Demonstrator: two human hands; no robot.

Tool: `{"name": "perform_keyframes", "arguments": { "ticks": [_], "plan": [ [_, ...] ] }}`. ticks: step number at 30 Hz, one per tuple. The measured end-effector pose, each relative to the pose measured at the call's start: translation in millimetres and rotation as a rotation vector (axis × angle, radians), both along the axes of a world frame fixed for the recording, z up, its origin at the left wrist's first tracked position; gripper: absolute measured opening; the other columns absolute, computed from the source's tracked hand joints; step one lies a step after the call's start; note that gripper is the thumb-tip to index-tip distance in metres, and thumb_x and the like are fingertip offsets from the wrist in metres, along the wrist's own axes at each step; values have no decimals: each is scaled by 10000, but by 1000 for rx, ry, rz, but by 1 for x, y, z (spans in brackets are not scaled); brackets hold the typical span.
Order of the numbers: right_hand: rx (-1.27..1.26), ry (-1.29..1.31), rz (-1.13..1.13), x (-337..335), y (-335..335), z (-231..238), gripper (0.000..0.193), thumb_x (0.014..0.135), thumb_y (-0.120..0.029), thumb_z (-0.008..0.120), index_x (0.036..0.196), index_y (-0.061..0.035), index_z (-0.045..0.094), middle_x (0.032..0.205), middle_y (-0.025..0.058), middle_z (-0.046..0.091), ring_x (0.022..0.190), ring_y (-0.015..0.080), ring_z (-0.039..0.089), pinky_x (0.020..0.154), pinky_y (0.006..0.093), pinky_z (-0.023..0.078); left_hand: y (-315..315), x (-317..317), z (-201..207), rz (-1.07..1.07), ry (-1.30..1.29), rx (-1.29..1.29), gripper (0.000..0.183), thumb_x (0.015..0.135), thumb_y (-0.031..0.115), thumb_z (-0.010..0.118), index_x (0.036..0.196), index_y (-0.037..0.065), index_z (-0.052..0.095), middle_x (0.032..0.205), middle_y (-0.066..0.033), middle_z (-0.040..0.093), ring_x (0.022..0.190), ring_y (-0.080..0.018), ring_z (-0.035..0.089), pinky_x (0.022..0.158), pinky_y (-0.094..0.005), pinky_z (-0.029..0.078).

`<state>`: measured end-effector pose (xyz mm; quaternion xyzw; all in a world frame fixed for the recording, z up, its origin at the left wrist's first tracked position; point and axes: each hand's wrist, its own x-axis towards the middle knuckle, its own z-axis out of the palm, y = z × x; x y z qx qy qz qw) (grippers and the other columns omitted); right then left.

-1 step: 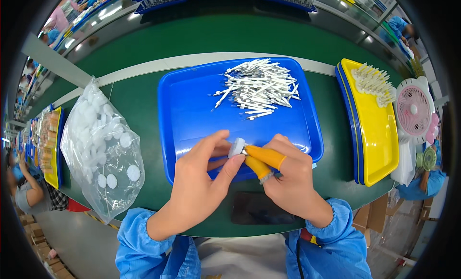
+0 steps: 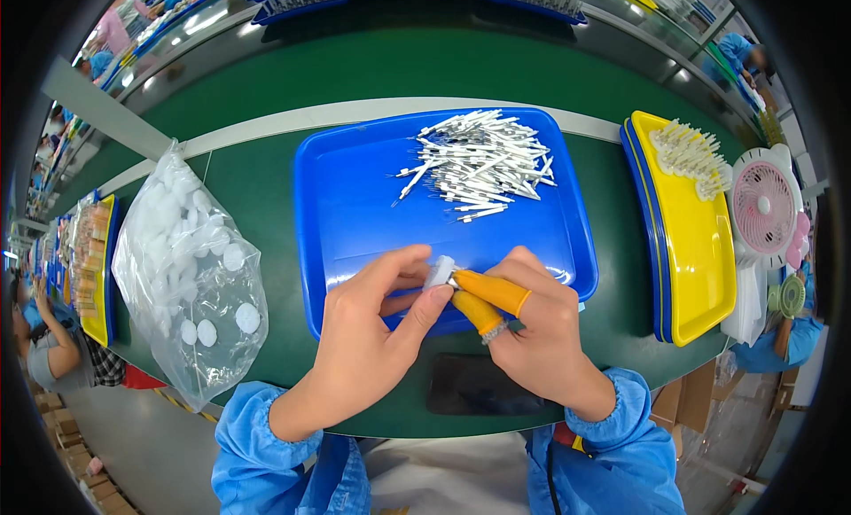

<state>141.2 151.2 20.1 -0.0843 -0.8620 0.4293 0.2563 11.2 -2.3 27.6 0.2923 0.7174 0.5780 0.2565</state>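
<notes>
Over the near edge of the blue tray (image 2: 355,236), my left hand (image 2: 368,316) is closed, with thumb and fingers pinching a small white rounded piece (image 2: 439,272). My right hand (image 2: 541,320) wears yellow finger cots (image 2: 492,293) on its thumb and index finger. Their tips are pressed together against the right side of the white piece; a tiny pale bit shows there, too small to name. A heap of thin white sticks with fine wire-like ends (image 2: 483,160) lies in the far right part of the tray.
A clear plastic bag of white round discs (image 2: 191,276) lies left of the tray. A dark phone-like slab (image 2: 479,386) is on the green table near me. Stacked trays, yellow on top (image 2: 696,276), hold upright white sticks (image 2: 687,152) at right, beside a pink-white fan (image 2: 764,200).
</notes>
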Motion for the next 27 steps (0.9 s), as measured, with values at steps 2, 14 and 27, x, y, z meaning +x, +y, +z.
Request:
{"name": "perform_keyframes", "arguments": {
  "ticks": [2,14,27],
  "plan": [
    [87,91,-51,1,3,3,504,650,95,767,1146,16,806,1044,115,708,845,308,584,727,378,495,-2,-3,-1,-60,-58,70,360,969,26,808,1305,-45,700,1108,-132,722,1134,-274,782,943,-380,673],
    [200,38,77,6,5,21,600,579,82,719,1165,5,822,1160,113,666,917,304,543,723,384,483,-5,-3,-6,-89,90,219,526,859,-58,849,1360,-18,693,1290,-134,675,1167,-271,768,971,-382,688],
    [225,29,5,5,3,22,523,682,108,719,1135,-115,858,1071,56,692,840,242,529,695,344,438,-7,-4,-3,-117,211,130,567,856,-166,795,1388,-52,635,1332,-129,614,1228,-275,746,995,-353,673]
  ]
}}
